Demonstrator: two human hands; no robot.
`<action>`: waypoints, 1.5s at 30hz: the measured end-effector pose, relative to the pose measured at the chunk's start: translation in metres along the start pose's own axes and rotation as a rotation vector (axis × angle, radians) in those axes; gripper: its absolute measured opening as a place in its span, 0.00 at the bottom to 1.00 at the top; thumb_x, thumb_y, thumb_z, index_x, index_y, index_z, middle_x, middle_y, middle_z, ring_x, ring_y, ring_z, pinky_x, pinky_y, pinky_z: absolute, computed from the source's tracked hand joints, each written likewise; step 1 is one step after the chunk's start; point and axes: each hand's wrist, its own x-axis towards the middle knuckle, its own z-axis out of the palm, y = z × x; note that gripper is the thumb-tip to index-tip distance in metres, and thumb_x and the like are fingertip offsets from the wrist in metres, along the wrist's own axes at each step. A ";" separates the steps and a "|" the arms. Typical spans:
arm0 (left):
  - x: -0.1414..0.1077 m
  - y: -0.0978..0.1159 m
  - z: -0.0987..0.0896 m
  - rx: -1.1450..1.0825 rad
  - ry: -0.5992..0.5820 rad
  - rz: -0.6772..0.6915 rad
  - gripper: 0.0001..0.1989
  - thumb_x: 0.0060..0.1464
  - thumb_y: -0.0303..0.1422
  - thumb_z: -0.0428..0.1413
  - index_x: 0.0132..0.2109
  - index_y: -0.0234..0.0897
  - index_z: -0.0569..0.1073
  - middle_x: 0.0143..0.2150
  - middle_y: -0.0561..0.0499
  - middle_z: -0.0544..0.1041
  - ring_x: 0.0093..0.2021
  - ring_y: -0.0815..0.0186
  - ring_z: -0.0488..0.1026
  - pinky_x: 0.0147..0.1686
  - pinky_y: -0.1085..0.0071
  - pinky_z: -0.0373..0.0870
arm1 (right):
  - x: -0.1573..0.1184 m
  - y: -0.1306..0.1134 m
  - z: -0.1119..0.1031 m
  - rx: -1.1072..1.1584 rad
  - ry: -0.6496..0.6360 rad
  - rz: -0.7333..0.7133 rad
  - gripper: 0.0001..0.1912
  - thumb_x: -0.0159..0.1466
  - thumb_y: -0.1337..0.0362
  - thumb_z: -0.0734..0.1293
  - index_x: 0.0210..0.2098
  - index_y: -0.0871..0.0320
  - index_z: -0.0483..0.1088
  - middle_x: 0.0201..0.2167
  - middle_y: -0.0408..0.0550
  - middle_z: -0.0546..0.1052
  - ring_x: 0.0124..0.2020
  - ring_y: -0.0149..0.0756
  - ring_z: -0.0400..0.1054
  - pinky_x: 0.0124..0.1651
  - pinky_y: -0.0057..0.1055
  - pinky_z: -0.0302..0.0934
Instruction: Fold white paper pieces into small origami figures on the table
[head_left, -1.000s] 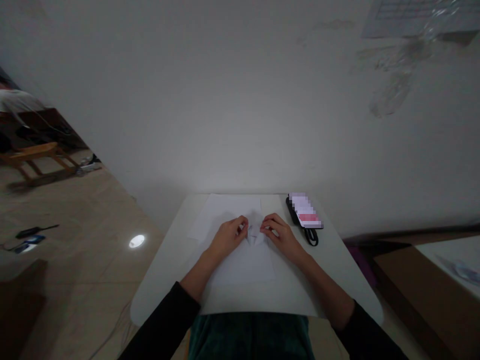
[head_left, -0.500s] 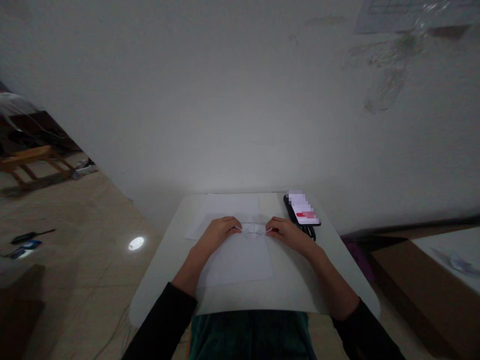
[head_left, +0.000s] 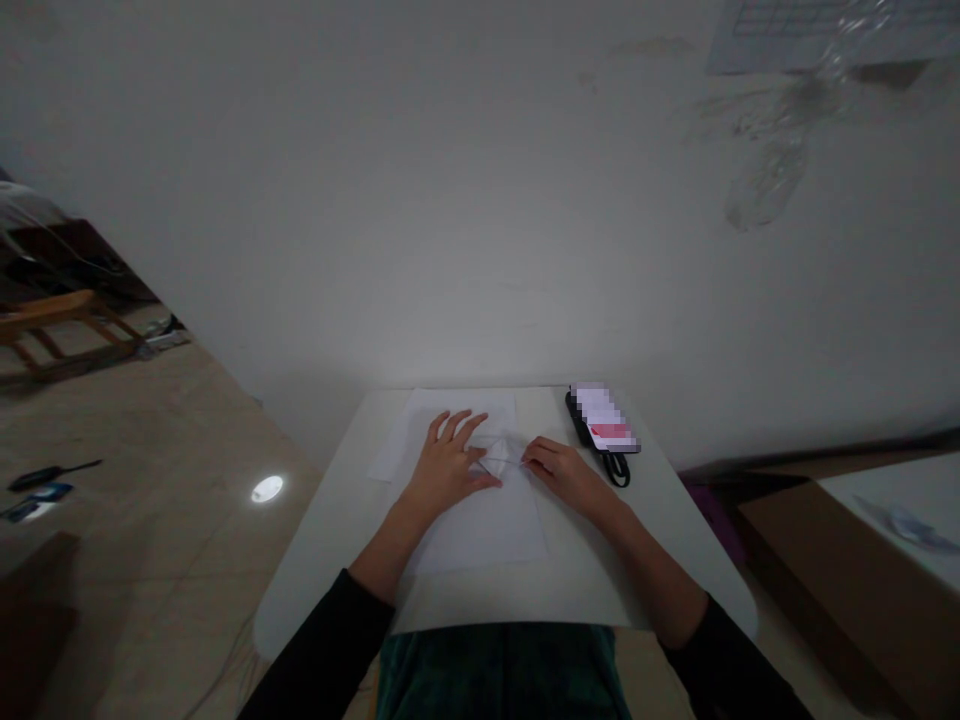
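Observation:
A small folded piece of white paper (head_left: 497, 458) is between my hands, above white sheets (head_left: 480, 535) lying on the white table (head_left: 585, 590). On its left side, my left hand (head_left: 448, 470) has its fingers spread, thumb and forefinger apart at the paper's edge. Whether those fingertips press on the paper is hard to tell. My right hand (head_left: 559, 470) pinches the right corner of the folded paper between thumb and fingers. Fine creases show on the paper, but their exact shape is too small to make out.
A phone (head_left: 606, 420) with a lit screen and a dark strap loop (head_left: 617, 468) rests at the table's back right. The wall (head_left: 480, 250) rises behind the table. A brown box (head_left: 832, 560) is to the right, and a wooden stool (head_left: 60, 320) stands far left.
My left hand has let go of the paper's left end and spread its fingers. The folded paper has turned and changed shape, while my right hand still pinches its right end.

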 end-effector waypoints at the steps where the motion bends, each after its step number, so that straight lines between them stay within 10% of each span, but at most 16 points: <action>1: 0.000 0.000 0.000 0.009 0.006 -0.008 0.19 0.46 0.47 0.64 0.42 0.41 0.79 0.66 0.42 0.62 0.65 0.46 0.57 0.63 0.42 0.45 | 0.000 0.000 0.000 0.007 0.004 0.007 0.09 0.67 0.70 0.60 0.37 0.58 0.72 0.36 0.50 0.74 0.36 0.37 0.71 0.40 0.32 0.65; 20: -0.004 -0.008 0.024 -0.041 -0.044 0.193 0.08 0.63 0.33 0.53 0.46 0.44 0.75 0.38 0.51 0.75 0.45 0.65 0.68 0.52 0.58 0.53 | 0.004 0.000 0.000 0.146 0.081 0.145 0.14 0.68 0.61 0.61 0.30 0.59 0.72 0.32 0.48 0.73 0.32 0.32 0.69 0.36 0.27 0.61; 31: -0.005 0.001 0.023 -0.053 -0.042 0.115 0.08 0.64 0.33 0.51 0.43 0.40 0.75 0.41 0.50 0.75 0.45 0.64 0.68 0.51 0.60 0.55 | 0.048 -0.013 0.036 -0.134 0.026 0.606 0.07 0.56 0.68 0.67 0.35 0.62 0.75 0.38 0.54 0.76 0.42 0.40 0.70 0.43 0.29 0.59; 45: -0.007 -0.006 0.027 -0.282 -0.013 -0.091 0.17 0.57 0.42 0.57 0.51 0.39 0.70 0.47 0.48 0.74 0.43 0.64 0.73 0.42 0.68 0.70 | 0.046 -0.008 0.022 0.005 -0.082 0.569 0.08 0.55 0.69 0.70 0.34 0.56 0.80 0.36 0.49 0.80 0.40 0.38 0.72 0.43 0.30 0.61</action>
